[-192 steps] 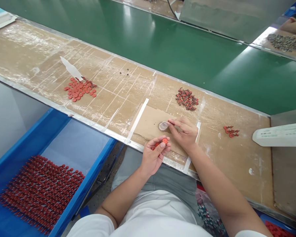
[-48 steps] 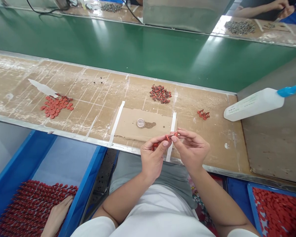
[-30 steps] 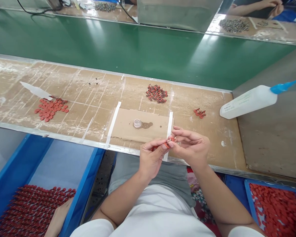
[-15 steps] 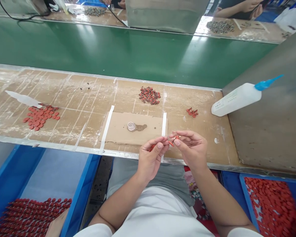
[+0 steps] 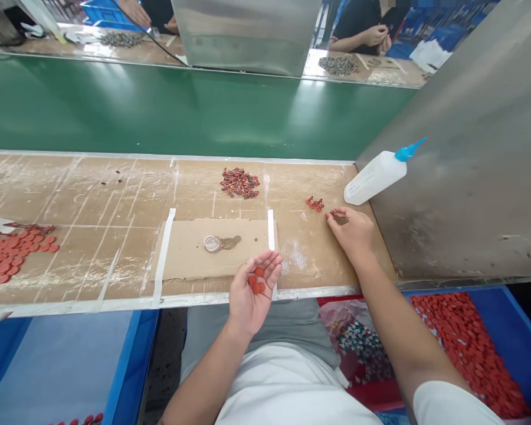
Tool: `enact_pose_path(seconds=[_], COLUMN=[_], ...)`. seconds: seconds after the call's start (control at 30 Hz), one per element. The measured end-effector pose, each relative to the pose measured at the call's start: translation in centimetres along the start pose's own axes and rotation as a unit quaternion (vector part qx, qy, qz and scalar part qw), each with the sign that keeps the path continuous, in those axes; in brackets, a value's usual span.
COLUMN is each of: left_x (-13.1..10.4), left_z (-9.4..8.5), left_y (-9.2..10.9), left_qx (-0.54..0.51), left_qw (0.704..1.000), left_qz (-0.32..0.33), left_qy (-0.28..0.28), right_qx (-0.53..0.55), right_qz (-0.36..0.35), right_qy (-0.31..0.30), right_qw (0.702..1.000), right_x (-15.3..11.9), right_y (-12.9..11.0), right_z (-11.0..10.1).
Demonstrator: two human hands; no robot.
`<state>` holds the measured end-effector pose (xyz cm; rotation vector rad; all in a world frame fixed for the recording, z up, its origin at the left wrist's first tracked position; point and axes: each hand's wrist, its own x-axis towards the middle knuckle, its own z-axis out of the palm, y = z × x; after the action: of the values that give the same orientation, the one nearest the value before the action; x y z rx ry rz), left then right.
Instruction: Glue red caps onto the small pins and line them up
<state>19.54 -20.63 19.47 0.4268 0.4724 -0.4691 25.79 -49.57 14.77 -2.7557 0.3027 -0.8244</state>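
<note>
Far left on the table (image 5: 128, 251), a pile of red discs (image 5: 15, 257). Clear cup (image 5: 211, 243) on cardboard (image 5: 190, 262), red-and-dark heap (image 5: 239, 183) behind. Left hand (image 5: 250, 298) palm up, fingers loosely spread, loose discs (image 5: 257, 288) in it. Small red cluster (image 5: 314, 204); right hand (image 5: 354, 231) just beside, fingertips pinching a small red piece (image 5: 327, 215). White bottle (image 5: 375, 177) rightmost.

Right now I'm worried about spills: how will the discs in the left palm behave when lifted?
The discs look small and flat, so probably light. Lying loose in the open left hand, they may slide if it tilts.
</note>
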Motion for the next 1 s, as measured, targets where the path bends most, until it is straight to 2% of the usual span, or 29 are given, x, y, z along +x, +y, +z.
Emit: enact_pose_path(seconds=[0.17,0.3,0.4,0.5,0.57,0.63,0.73,0.87,1.0], left_x=[0.3,0.4,0.4,0.5,0.5,0.6,0.5,0.4,0.4], left_z=[0.0,-0.1,-0.2,0.0,0.2,0.3,0.5,0.3,0.1], left_y=[0.0,0.1,0.1,0.2,0.3,0.3,0.2,0.0,0.0], left_qx=[0.0,-0.003,-0.01,-0.024,-0.034,-0.039,-0.036,-0.03,-0.032], left_qw=[1.0,1.0,1.0,0.998,0.996,0.994,0.992,0.992,0.993], left_qz=[0.004,-0.001,-0.007,-0.016,-0.022,-0.031,-0.046,-0.056,-0.054], left_qy=[0.005,0.0,-0.013,-0.051,-0.077,-0.094,-0.109,-0.111,-0.102], right_qx=[0.002,0.015,0.011,0.041,0.128,0.212,0.259,0.26,0.258], right_qz=[-0.017,-0.024,-0.023,-0.055,-0.114,-0.191,-0.253,-0.275,-0.291], right_qy=[0.003,0.015,0.053,0.081,0.05,-0.014,-0.078,-0.112,-0.107], right_qw=[1.0,0.999,0.998,0.994,0.984,0.958,0.929,0.919,0.915], right_x=[0.1,0.2,-0.5,-2.4,-4.2,-5.8,-7.1,-7.4,-7.2], right_y=[0.1,0.1,-1.0,-4.0,-6.8,-9.7,-12.8,-14.0,-13.8], right_z=[0.8,0.7,-0.5,-2.8,-4.5,-5.9,-6.5,-5.5,-4.9])
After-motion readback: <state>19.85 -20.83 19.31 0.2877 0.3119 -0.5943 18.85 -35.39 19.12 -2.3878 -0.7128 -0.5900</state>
